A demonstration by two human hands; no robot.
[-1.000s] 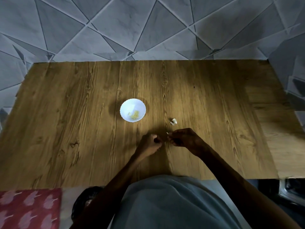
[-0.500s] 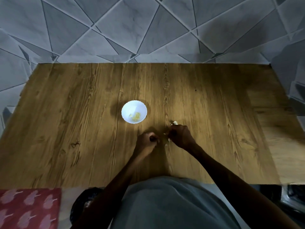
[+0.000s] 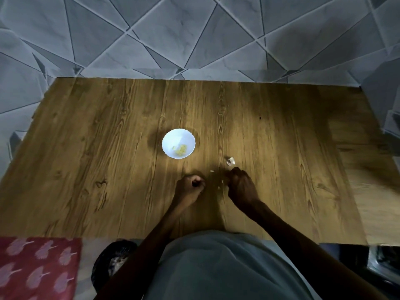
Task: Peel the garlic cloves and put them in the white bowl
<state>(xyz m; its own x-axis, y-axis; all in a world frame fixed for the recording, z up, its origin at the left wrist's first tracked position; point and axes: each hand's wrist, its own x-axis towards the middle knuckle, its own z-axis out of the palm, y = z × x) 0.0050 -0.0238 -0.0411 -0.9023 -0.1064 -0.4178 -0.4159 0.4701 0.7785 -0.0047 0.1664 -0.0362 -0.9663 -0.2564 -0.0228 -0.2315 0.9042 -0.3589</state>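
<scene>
left hand (image 3: 190,187) contents hidden, right hand (image 3: 242,188) fingertips hidden

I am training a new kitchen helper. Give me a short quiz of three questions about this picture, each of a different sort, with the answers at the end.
1. True or false: the white bowl is empty.
2. The whitish piece on the table lies: A) in the bowl; B) just beyond the right hand; C) to the left of the left hand.
3. Which hand is nearer to the bowl?

Key
1. False: yellowish garlic pieces lie in it.
2. B.
3. The left hand.
</scene>
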